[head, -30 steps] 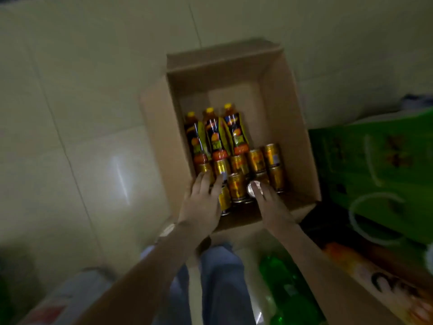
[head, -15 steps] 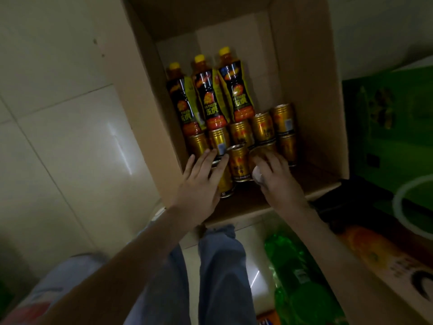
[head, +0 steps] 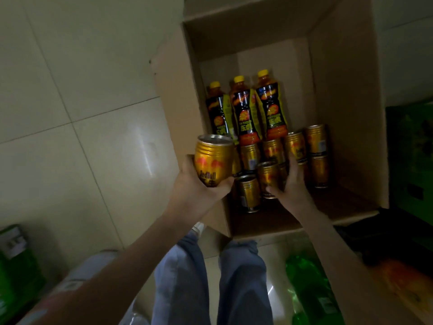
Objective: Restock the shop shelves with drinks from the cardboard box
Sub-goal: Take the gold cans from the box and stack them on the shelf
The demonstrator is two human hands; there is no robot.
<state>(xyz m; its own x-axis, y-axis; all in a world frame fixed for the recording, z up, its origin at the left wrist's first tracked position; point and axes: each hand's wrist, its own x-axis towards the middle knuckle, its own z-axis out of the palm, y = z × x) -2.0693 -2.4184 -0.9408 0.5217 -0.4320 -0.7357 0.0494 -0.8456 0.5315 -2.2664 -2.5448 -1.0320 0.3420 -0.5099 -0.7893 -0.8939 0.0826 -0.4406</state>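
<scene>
Holding ribbed gold cans [head: 212, 160], left hand [head: 196, 191] and right hand [head: 295, 184].

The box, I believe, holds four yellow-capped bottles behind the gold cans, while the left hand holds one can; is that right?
Not quite: the head view shows three bottles, not four. They do stand behind the cans in the box, and the left hand does hold one can.

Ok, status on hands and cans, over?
Left hand grips can above box wall. Right hand grips second can inside box. Nothing blocking.
</scene>
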